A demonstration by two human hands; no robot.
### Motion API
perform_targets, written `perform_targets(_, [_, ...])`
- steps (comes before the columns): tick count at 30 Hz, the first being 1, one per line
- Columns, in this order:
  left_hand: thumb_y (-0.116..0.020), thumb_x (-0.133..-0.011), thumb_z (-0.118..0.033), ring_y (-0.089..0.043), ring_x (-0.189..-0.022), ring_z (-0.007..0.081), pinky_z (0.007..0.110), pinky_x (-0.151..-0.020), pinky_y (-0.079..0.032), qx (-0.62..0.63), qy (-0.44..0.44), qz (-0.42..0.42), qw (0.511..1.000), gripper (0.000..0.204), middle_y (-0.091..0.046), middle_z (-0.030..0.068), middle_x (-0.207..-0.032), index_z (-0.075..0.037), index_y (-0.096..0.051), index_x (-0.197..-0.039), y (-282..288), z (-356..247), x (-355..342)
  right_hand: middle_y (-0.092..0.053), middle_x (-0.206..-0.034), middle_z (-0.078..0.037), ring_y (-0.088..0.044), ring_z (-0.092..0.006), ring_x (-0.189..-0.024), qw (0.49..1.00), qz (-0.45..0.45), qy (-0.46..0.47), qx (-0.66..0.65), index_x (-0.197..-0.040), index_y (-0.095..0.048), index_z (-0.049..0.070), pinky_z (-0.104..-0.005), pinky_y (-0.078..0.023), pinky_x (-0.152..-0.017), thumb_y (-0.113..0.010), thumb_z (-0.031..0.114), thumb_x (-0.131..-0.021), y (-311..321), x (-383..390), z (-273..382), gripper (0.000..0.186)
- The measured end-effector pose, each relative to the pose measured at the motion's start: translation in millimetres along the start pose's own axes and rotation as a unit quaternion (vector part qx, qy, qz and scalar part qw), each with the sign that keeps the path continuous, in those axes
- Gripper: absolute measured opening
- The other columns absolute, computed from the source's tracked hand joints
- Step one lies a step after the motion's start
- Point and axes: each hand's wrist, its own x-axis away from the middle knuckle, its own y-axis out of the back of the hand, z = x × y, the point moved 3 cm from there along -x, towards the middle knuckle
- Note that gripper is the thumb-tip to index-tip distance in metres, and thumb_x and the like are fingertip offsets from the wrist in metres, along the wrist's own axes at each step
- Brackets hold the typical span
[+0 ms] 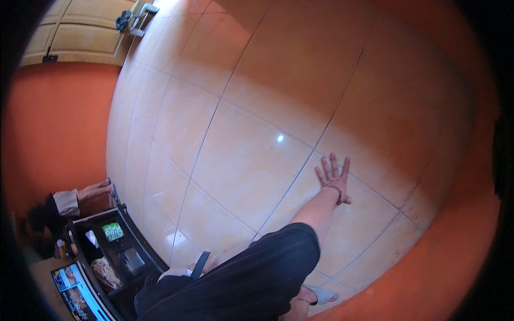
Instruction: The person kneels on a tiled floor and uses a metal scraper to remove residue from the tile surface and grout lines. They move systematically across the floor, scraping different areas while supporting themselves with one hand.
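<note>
My left hand [335, 179] is stretched out over the tiled floor [257, 134], its fingers spread and nothing in them. A dark beaded bracelet [338, 195] circles the wrist. Whether the palm touches the tiles, I cannot tell. The bare forearm comes out of loose black clothing [246, 273]. Below it shows a foot in pale footwear [324, 295]. Left of the clothing lies a pale shape with a dark strip [200, 265], partly hidden and too unclear to name. My right hand is out of sight.
At lower left stands a black cabinet [134, 235] holding a green packet [112, 231] and cloth, beside a lit screen [77, 294]. Another person [64, 206] is behind it. Orange walls [59, 117] bound the floor; wooden doors [88, 40] and a small stool [140, 18] stand far left.
</note>
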Motion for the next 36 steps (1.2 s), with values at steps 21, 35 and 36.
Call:
perform_targets(21, [-0.049, -0.085, -0.055, 0.002, -0.145, 0.0209, 0.055, -0.113, 0.003, -0.066, -0.14, -0.223, 0.963, 0.081, 0.0, -0.0029, -0.158, -0.027, -0.01, -0.15, -130, 371, 134, -0.056, -0.074, -0.006, -0.048, -0.0101, -0.051, 0.989, -0.082, 0.109, -0.063, -0.132, -0.048, 0.012, -0.0261, -0.038, -0.039, -0.055, 0.018, -0.092, 27, 203, -65, 0.042])
perform_targets(35, [-0.077, -0.069, -0.043, 0.006, -0.144, 0.0233, 0.07, -0.102, -0.016, 0.126, 0.145, -0.15, 0.97, 0.106, 0.014, -0.006, -0.156, -0.042, -0.006, -0.147, -266, 615, 336, -0.049, -0.055, -0.003, -0.04, -0.0085, -0.04, 0.968, -0.097, 0.199, 0.115, -0.126, -0.052, 0.005, -0.0255, -0.03, -0.035, -0.065, 0.021, -0.086, -70, 284, -1, 0.045])
perform_targets(36, [-0.079, -0.067, -0.04, 0.006, -0.144, 0.0244, 0.071, -0.101, -0.015, 0.142, 0.138, -0.151, 0.969, 0.108, 0.014, -0.0064, -0.156, -0.042, -0.007, -0.147, -269, 614, 338, -0.048, -0.055, -0.003, -0.04, -0.0086, -0.04, 0.97, -0.092, 0.179, 0.134, -0.123, -0.054, 0.005, -0.0256, -0.03, -0.035, -0.066, 0.022, -0.085, -78, 290, 3, 0.043])
